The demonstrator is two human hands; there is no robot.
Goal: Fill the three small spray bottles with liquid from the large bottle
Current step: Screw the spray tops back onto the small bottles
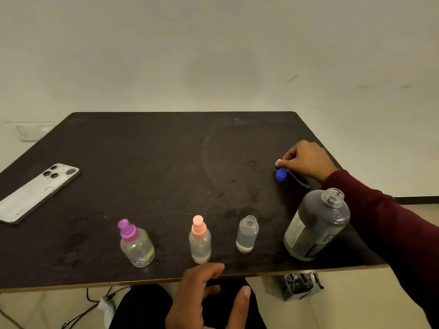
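Three small clear bottles stand in a row near the front edge of the dark table. The left bottle has a purple spray top, the middle bottle a pink one, and the right bottle has an open neck. Each holds a little liquid. The large grey bottle stands uncapped at the right front. A blue spray head with its dip tube lies farther back on the right. My right hand hovers right over it with fingers pinched; actual grip is unclear. My left hand is spread open below the table's front edge.
A white phone lies face down at the table's left side. A white wall stands behind the table. Cables and a white plug lie on the floor at the lower left. A small patterned box sits under the table's right front.
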